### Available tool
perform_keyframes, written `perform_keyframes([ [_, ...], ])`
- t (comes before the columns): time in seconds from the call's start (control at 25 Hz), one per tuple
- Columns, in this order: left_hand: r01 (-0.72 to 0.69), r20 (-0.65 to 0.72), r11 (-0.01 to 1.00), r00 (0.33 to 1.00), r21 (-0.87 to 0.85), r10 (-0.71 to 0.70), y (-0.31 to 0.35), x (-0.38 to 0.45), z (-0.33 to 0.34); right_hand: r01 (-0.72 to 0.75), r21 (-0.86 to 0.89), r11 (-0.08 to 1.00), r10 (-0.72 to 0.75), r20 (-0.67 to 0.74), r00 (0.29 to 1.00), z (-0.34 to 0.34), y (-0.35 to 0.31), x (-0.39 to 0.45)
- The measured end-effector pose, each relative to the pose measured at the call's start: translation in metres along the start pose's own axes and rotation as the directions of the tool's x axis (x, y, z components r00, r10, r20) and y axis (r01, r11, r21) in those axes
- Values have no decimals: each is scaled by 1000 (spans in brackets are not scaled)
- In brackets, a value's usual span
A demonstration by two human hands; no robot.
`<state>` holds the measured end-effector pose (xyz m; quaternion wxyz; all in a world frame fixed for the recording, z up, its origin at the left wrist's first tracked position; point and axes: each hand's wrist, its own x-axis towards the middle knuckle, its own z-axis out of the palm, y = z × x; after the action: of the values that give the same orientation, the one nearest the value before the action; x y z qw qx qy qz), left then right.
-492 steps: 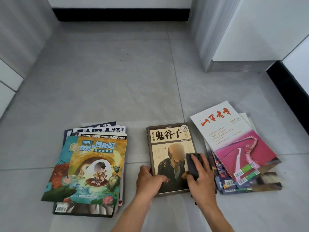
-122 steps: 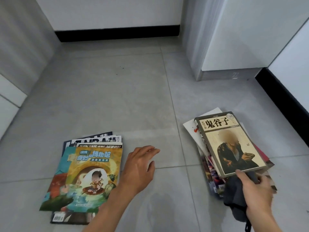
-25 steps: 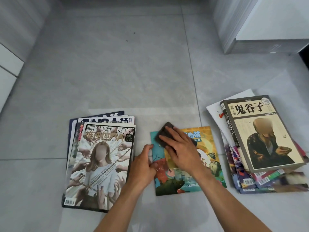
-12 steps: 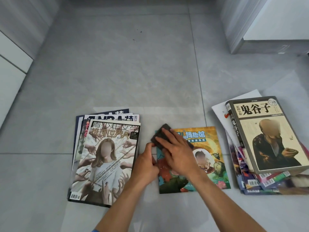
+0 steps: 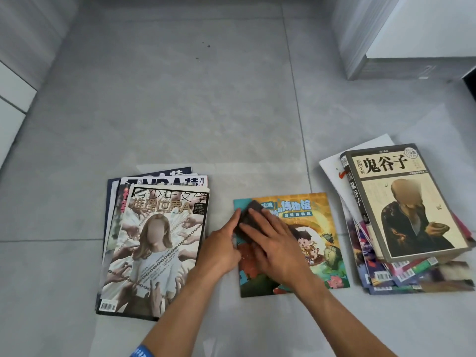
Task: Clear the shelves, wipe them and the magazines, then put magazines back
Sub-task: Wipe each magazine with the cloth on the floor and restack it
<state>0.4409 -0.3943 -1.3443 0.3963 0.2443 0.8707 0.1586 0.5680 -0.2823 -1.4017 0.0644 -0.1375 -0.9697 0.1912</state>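
Two bare hands are working over a colourful cartoon-cover magazine (image 5: 309,243) that is lying flat on the grey tiled floor (image 5: 206,112), seen from above by a head-worn camera. The right hand (image 5: 273,243) is lying palm-down on the magazine's upper left part, its fingers stretched out straight and pressing a dark cloth (image 5: 248,215) onto the cover — the cloth is showing only at the fingertips, near the magazine's top left corner. The left hand (image 5: 221,251) is sitting at the magazine's left edge, its fingers resting against that edge and touching the cloth; whether this grip is pinching the cover or only steadying it cannot be told, as the right hand is overlapping it.

To the left, just beside the left hand, a stack of magazines (image 5: 154,248) is lying fanned on the floor, its top cover showing a long-haired figure in white surrounded by reaching hands and chains. To the right, a second, messier pile (image 5: 401,276) is lying — thin magazines with barcodes showing along their lower edges, and on top a thick beige book (image 5: 401,202) with large black characters and a seated robed figure.

A white cabinet (image 5: 412,34) is standing on the floor at the upper right.
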Motion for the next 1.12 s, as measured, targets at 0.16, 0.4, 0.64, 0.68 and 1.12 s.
perform_keyframes([
  [0.16,31,61,999,998,18,-32,2,6,-2,-402,54,914,405,-150,902,-28,62,-42],
  [0.4,26,14,999,1000,-21,-26,2,13,-4,-405,41,913,405,-193,894,9,-41,-55],
  [0.64,-36,-61,989,997,147,46,11,14,-7,-65,43,997,65,-4,998,-12,8,-102],
  [0.68,-33,-66,987,997,154,44,11,13,-7,-210,67,976,215,-79,974,-19,25,-107],
  [1.12,-28,-119,975,991,220,55,11,17,-2,53,118,992,-63,83,995,3,-42,-84],
])
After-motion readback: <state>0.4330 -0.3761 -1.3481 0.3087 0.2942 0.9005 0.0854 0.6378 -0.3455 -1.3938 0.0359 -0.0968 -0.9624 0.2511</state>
